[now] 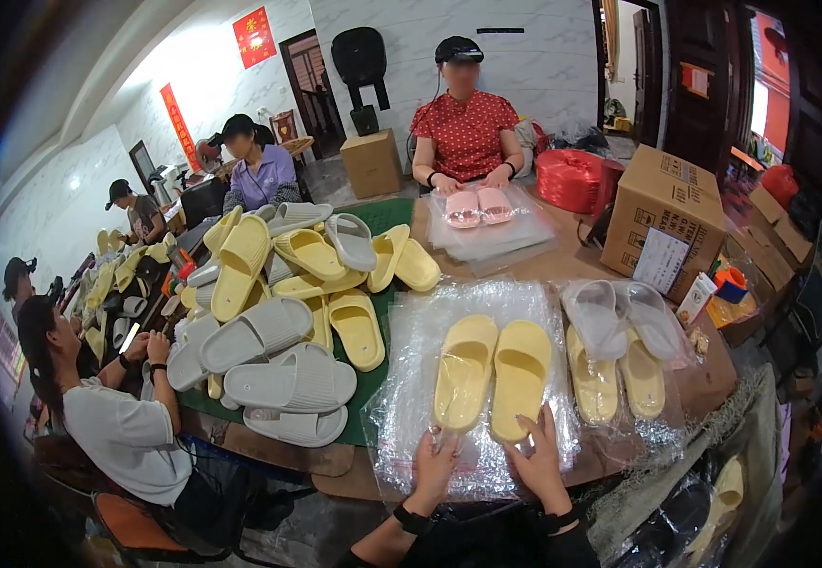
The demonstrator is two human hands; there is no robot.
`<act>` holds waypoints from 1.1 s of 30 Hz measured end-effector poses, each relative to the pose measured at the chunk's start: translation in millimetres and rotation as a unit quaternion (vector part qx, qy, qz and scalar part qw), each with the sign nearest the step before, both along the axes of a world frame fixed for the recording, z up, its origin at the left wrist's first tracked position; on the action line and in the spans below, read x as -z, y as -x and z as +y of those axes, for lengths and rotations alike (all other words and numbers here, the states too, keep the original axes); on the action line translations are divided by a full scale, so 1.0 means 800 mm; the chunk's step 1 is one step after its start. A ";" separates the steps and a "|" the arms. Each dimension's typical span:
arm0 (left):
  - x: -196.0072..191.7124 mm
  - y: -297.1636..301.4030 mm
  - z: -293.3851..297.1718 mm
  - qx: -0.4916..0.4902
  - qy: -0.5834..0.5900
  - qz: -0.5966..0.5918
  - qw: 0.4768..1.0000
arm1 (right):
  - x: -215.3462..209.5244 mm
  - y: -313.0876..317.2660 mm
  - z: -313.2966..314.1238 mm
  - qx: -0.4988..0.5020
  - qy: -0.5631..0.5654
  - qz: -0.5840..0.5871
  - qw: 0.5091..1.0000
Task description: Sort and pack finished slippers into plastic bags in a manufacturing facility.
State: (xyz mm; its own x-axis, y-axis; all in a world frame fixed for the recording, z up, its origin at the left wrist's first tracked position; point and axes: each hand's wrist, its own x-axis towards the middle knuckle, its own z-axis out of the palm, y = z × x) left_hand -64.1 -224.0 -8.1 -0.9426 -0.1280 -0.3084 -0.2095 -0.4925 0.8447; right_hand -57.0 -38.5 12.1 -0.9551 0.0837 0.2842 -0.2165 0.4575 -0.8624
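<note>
A pair of yellow slippers lies side by side on a stack of clear plastic bags spread on the table in front of me. My left hand pinches the near edge of the top bag just below the left slipper. My right hand rests open, its fingers touching the heel of the right slipper. To the right lies a bagged stack of yellow and translucent grey slippers.
A heap of yellow and grey slippers covers the green mat at left. Opposite me a person in red handles pink slippers on bags. Cardboard boxes and a red twine roll stand at right. Other people sit along the left side.
</note>
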 end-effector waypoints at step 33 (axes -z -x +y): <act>-0.012 0.008 0.003 0.044 0.128 -0.038 0.990 | 0.007 0.007 -0.010 0.139 -0.083 0.079 0.984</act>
